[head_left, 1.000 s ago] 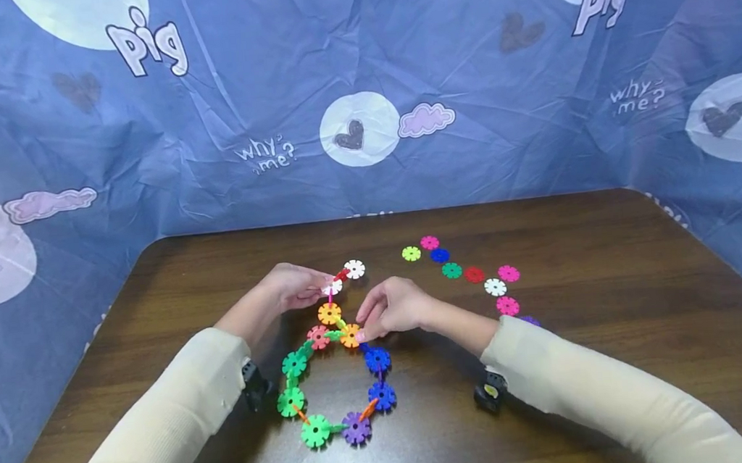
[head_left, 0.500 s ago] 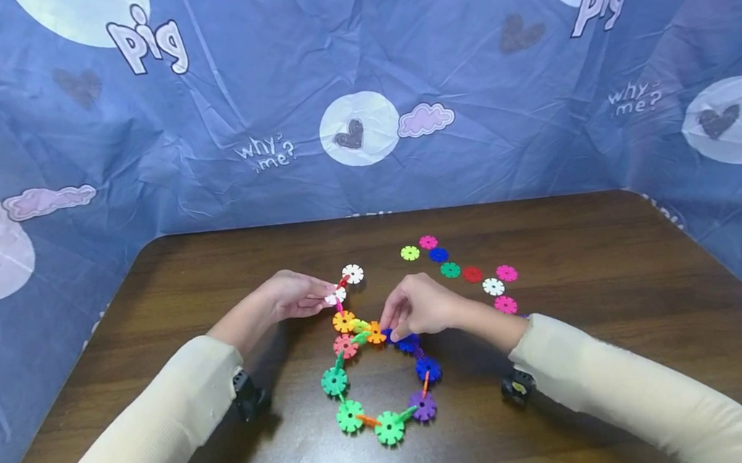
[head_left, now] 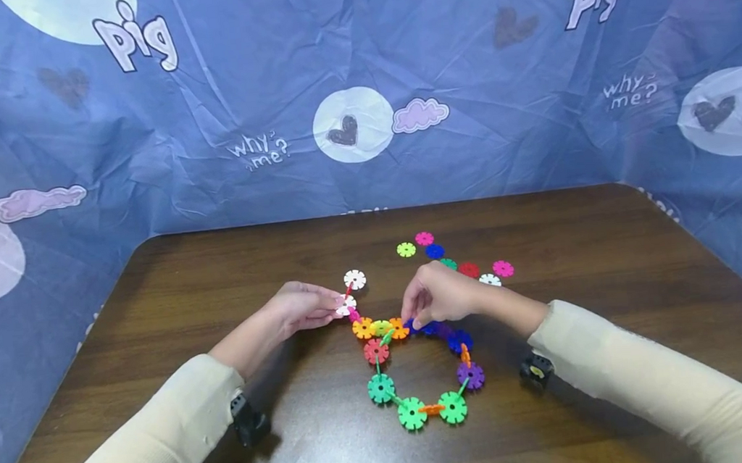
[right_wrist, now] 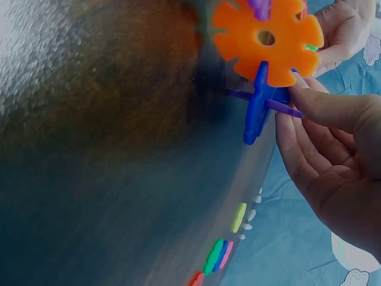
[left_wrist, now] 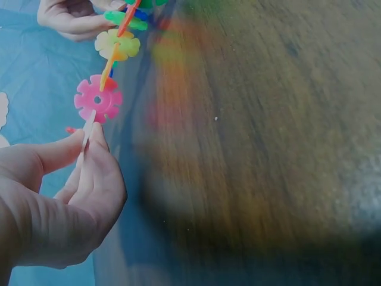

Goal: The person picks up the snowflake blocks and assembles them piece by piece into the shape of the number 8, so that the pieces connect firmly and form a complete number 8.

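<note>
A ring of notched plastic snowflake discs hangs from a short tail of the same discs between the two hands. In the head view my left hand (head_left: 305, 308) pinches a white disc (head_left: 345, 305) in the tail between thumb and fingers. Another white disc (head_left: 355, 280) sticks up beyond it on a red disc. My right hand (head_left: 443, 293) pinches a blue disc (right_wrist: 257, 110) beside an orange disc (right_wrist: 238, 36) at the top of the ring. Green discs (head_left: 412, 413) form its near side. A pink disc (left_wrist: 89, 101) joins the white one in the left wrist view.
Loose discs lie scattered on the brown wooden table (head_left: 217, 265) behind the right hand: a yellow-green disc (head_left: 406, 250), a pink disc (head_left: 425, 239), a red disc (head_left: 468, 270), a white disc (head_left: 490, 280) and others. A blue patterned cloth (head_left: 268, 87) hangs beyond the table's back edge.
The ring has shifted right and turned, its near discs swinging rightward. My right hand has moved right, its grasp now at the blue disc beside the orange one. The left hand has come slightly nearer.
</note>
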`<state>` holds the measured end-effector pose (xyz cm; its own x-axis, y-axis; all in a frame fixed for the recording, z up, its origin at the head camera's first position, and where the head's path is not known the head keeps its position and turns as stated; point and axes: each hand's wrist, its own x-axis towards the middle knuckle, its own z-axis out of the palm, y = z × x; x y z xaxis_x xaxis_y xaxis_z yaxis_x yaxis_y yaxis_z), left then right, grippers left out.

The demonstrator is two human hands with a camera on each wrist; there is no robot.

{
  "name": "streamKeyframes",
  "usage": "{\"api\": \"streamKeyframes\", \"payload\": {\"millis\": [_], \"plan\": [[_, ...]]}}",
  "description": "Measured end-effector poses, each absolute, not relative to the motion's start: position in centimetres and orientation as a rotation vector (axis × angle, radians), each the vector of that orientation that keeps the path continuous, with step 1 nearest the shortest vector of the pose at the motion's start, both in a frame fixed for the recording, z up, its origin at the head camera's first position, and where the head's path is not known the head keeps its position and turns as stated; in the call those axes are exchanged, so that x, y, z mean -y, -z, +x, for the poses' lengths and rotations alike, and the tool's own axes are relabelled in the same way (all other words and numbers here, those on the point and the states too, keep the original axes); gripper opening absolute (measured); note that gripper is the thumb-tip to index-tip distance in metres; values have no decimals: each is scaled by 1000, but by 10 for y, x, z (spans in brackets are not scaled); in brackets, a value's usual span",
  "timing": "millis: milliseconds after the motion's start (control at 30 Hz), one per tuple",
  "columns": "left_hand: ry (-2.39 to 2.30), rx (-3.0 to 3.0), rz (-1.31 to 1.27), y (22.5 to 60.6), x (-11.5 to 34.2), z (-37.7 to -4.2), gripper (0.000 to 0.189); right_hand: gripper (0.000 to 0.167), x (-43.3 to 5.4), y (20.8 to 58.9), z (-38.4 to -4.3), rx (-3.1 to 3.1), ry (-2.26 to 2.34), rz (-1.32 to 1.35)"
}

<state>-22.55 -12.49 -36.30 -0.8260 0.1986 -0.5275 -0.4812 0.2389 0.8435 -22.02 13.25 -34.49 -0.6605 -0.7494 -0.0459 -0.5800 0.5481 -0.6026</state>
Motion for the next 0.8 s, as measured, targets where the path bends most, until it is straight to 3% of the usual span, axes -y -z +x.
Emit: {"api": "streamKeyframes", "payload": {"millis": [567, 800], "plan": [[-1668, -2042, -203, 363, 125, -230, 35, 15, -126, 338, -236, -2417, 882, -1099], [-1674, -2033, -193, 362, 124, -232, 36, 19, -109, 341, -265, -2475, 1042, -729]]}}
